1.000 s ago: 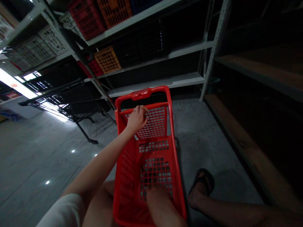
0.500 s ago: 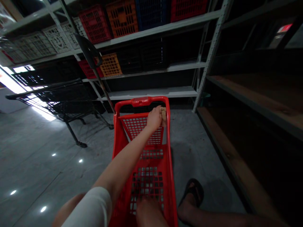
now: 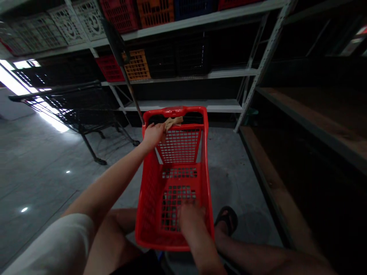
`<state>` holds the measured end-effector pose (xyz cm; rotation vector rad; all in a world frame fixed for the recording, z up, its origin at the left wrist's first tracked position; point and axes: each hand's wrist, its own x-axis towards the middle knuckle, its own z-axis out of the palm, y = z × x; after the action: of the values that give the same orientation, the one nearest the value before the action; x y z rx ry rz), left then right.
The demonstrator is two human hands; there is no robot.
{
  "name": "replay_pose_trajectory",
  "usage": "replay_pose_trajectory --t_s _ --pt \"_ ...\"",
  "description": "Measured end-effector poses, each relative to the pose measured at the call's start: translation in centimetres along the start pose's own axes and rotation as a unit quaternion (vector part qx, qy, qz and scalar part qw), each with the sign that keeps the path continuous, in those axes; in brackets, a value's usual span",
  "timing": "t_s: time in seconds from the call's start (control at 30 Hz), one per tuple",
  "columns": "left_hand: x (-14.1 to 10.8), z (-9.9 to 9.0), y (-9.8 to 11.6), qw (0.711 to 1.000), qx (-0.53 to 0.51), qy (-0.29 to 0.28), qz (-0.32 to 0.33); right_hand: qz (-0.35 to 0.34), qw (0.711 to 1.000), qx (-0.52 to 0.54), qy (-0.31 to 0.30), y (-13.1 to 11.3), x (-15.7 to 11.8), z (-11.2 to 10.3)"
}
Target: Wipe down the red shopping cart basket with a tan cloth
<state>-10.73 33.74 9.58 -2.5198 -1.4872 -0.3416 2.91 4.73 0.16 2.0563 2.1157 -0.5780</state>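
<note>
We hold our hands apart: left hand (image 3: pixel 155 135) on a crumpled tan cloth (image 3: pixel 173 122) at the back edge (image 3: pixel 191 126) of the red latticed plastic basket (image 3: pixel 162 241) between our legs (image 3: pixel 107 242), right hand (image 3: pixel 191 216) inside, its grip unclear. We should press the cloth flatter.

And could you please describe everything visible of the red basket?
The red basket looks like glossy plastic, its opening facing up, with gridded walls and floor and a molded far handle. It stands between the person's legs. The left grip has a tan cloth on its far panel's top edge; the right grip is inside, contact unclear.
</note>
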Motion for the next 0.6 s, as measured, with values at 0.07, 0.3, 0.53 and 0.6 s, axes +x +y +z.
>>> replay_pose_trajectory --t_s 0.07,0.3,0.53,0.6 --pt "-1.3 -0.9 -2.7 0.999 0.027 -0.011 -0.045 0.052 0.997 0.018 0.060 -0.6 0.4 -0.6" --pt "-3.4 -0.2 -3.9 0.992 0.013 0.004 -0.127 0.004 0.951 0.056 0.305 2.0 2.2 -5.3" --pt "-3.6 0.9 -2.8 0.992 -0.040 0.044 -0.108 0.034 0.932 0.084 0.351 7.9 10.7 -12.2" --pt "-3.5 0.9 -2.8 0.991 -0.056 0.049 -0.107 0.032 0.940 0.080 0.330 9.5 13.2 -11.9"
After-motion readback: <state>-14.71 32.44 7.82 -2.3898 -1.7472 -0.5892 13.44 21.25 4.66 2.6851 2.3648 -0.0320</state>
